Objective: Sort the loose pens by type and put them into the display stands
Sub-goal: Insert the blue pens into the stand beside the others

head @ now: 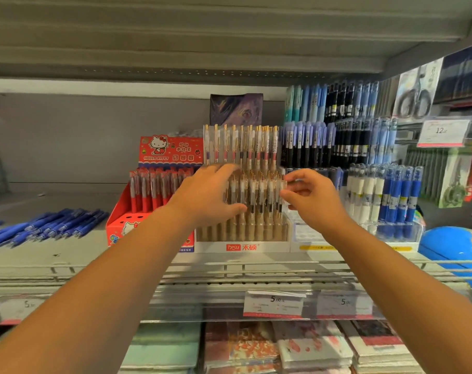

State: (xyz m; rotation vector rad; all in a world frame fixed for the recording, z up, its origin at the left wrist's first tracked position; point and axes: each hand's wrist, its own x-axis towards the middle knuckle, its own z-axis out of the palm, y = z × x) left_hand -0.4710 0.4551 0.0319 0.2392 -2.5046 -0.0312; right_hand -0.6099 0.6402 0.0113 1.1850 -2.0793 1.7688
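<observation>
Left grip (208,195), right grip (313,201) on stand's (267,247) pens (259,190), grey shop shelf (67,261)

Arms outstretched; left grip (210,194) spread, right grip (312,202) seemingly pinching.
</observation>
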